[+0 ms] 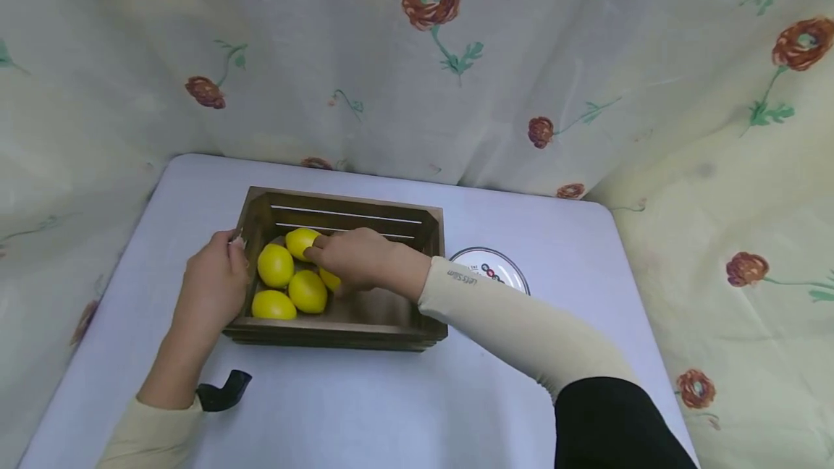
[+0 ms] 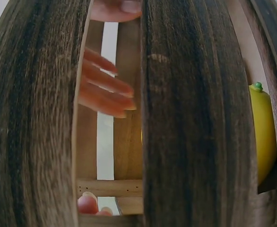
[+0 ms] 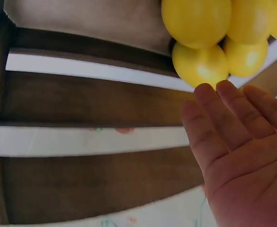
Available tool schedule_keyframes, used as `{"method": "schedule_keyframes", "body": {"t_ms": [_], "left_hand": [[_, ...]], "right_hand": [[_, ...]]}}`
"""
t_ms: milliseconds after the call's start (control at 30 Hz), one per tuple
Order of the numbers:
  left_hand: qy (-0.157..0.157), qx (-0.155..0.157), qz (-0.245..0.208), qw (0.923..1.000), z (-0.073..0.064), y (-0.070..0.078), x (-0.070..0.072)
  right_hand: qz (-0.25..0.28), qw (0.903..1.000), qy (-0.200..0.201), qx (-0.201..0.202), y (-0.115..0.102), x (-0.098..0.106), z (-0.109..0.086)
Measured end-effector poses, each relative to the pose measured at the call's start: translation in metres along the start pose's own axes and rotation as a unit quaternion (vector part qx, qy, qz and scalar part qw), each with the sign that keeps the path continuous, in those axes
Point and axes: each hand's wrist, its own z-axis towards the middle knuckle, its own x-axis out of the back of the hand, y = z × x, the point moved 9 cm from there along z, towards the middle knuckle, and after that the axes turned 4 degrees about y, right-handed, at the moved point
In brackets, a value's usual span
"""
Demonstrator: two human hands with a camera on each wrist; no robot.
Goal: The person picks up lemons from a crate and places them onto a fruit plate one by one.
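Observation:
A brown slatted wooden crate (image 1: 391, 331) stands on the table, with several yellow lemons (image 1: 308, 291) grouped in its left part. My left hand (image 1: 215, 277) grips the crate's left side near the back corner. Fingertips (image 2: 87, 204) show through the slat gap in the left wrist view. My right hand (image 1: 355, 255) reaches into the crate over the lemons, palm toward its wrist camera. Its fingers (image 3: 214, 111) are extended, and the fingertips overlap the edge of a lemon (image 3: 201, 64) in the right wrist view.
A round white plate (image 1: 491, 266) with a dark rim and printed marks lies right of the crate, partly covered by my right forearm. Beside my left wrist is a black curved piece (image 1: 224, 391). A flowered curtain (image 1: 365, 56) hangs behind the white table (image 1: 554, 223).

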Motion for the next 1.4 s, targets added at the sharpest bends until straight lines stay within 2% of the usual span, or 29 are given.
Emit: {"method": "schedule_keyframes", "body": {"t_ms": [200,433,700,933,1167,1400], "left_hand": [[-0.005,0.007,0.009,0.9999,-0.001,0.003,-0.001],[-0.001,-0.004,0.005,1.0000,-0.001,0.006,-0.002],[0.007,-0.006,0.010,0.9999,-0.001,0.006,-0.001],[0.009,-0.005,0.004,0.9999,-0.002,0.005,0.000],[0.012,-0.004,-0.003,0.9999,-0.002,0.005,0.001],[0.011,-0.006,-0.003,0.9999,-0.001,0.002,0.002]], "right_hand": [[-0.015,0.9990,-0.039,-0.017,0.001,-0.017,0.006],[-0.034,0.9967,-0.067,-0.032,0.003,-0.030,0.012],[-0.028,0.9913,-0.103,-0.078,0.010,-0.042,0.019],[0.005,0.9895,-0.103,-0.101,0.008,-0.046,0.022],[0.011,0.9879,-0.109,-0.110,0.005,-0.049,0.024],[0.010,0.9885,-0.104,-0.110,0.005,-0.042,0.019]]}}
